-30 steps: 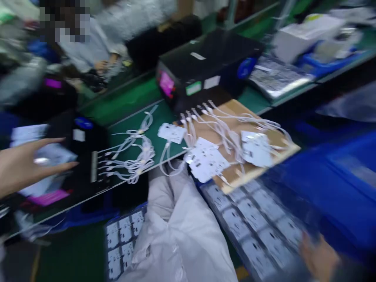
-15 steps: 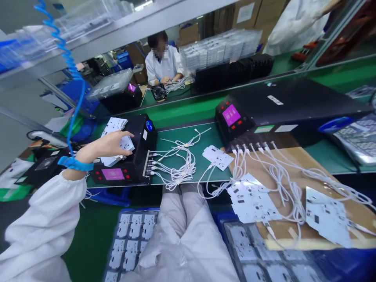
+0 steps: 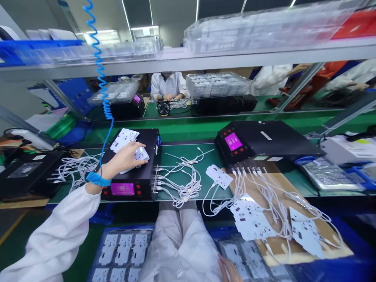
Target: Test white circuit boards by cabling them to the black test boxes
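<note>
My left hand [image 3: 125, 157] rests on top of a black tester box [image 3: 138, 164] with a pink display. Its fingers are curled round a small stack of white circuit boards [image 3: 138, 156] lying there. A blue coiled wrist strap [image 3: 96, 178] circles that wrist. More white boards [image 3: 125, 138] lie further back on the same box. My right hand [image 3: 230, 269] shows only partly at the bottom edge, by a tray of boards [image 3: 252, 258]; its fingers are mostly cut off. White cables [image 3: 183, 184] run from the box over the green mat.
A second black tester [image 3: 264, 141] stands to the right, its cables trailing over a cardboard sheet [image 3: 293, 219] with white boards. A blue tray of boards [image 3: 120, 252] sits by my lap. Another black box [image 3: 26, 174] is at left. A person works across the belt.
The camera has tilted up, showing the shelf overhead. My left hand has closed round the stack of boards on the left tester. My right hand has come into view at the bottom edge.
</note>
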Demonstrator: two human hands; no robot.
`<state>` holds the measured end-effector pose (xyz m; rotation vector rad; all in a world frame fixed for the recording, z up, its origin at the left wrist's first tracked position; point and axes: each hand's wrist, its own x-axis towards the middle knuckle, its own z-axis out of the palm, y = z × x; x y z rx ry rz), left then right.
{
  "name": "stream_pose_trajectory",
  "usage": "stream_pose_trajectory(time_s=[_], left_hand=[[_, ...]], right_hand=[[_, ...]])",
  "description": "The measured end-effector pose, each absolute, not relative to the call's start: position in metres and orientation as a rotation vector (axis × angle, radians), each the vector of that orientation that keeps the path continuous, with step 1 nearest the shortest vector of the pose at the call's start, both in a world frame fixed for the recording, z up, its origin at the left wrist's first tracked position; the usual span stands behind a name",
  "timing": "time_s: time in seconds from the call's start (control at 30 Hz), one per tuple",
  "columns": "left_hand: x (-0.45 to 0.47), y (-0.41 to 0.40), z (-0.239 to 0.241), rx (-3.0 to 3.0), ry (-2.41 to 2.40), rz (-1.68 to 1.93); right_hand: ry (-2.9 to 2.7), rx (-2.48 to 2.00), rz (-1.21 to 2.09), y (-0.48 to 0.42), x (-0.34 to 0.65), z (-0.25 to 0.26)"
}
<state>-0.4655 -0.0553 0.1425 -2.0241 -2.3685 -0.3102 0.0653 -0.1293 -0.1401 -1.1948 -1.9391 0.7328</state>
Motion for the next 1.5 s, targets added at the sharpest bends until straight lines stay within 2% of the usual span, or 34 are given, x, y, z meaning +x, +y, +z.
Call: stream_pose_trajectory(time_s=[0.07,0.13,0.2,0.33,0.47,0.6,0.77,1.0,1.27,1.37,1.5], left_hand=[[-0.467,-0.059,0.14,-2.024,-2.308,-0.355],[-0.462,-0.064,0.141,-1.981,-2.249,-0.34],[-0.444,-0.07,0.144,-1.914,-2.164,-0.304],[-0.371,-0.076,0.141,-2.049,-1.811,-0.357],[-0.297,-0.057,0.123,-2.304,-1.59,-0.516],[-0.274,-0.015,0.112,-2.459,-1.748,-0.677],[-0.298,0.043,0.11,-2.696,-2.264,-1.035],[-0.328,0.113,0.093,-2.509,-2.687,-1.278],[-0.357,0.133,0.071,-1.851,-2.599,-1.489],[-0.368,0.13,0.073,-1.789,-2.519,-1.536],[-0.382,0.131,0.075,-1.706,-2.482,-1.576]], right_hand=[[-2.009,-1.142,0.792,-0.121,0.046,-0.138],[-2.069,-1.146,0.962,-0.112,0.013,-0.114],[-2.042,-1.052,1.23,-0.101,-0.03,-0.074],[-1.653,-0.825,1.474,-0.076,-0.121,0.014],[-1.378,-0.703,1.473,-0.037,-0.162,0.058],[-1.381,-0.889,1.328,0.011,-0.146,0.057],[-1.357,-0.962,1.449,0.071,-0.119,0.047],[-1.396,-1.254,1.367,0.133,-0.14,0.029],[-1.49,-1.741,1.104,0.197,-0.18,-0.003],[-1.557,-1.705,1.104,0.211,-0.203,-0.005],[-1.634,-1.442,1.14,0.204,-0.218,-0.004]])
